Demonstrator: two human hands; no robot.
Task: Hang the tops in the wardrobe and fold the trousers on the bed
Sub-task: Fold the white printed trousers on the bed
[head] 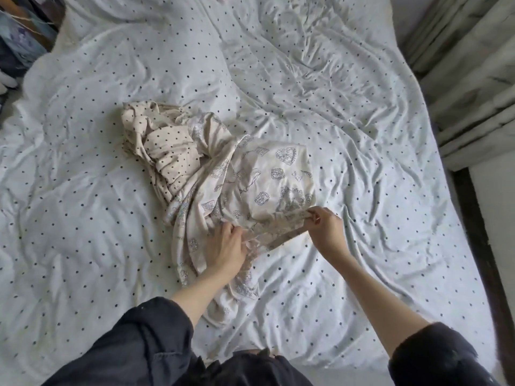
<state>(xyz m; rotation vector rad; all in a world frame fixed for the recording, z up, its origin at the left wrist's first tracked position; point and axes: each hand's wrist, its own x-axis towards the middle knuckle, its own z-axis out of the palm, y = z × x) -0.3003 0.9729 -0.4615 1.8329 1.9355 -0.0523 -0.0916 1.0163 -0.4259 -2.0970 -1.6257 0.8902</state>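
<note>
Both hands, the left hand (pixel 227 246) and right hand (pixel 324 229), pinch the gathered waistband of the cream printed cotton trousers (pixel 267 174) lying mid-bed on the white dotted bedsheet (pixel 362 107), touching a crumpled cream polka-dot garment (pixel 167 151). Lifting could drag that garment along. The trouser legs are bunched and hard to trace.

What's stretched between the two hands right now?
In the head view, the printed cream garment's gathered edge spans from left hand to right hand; both pinch it.

dark navy sleeves (pixel 156 327) pushed up the forearms, matching dark top
</note>
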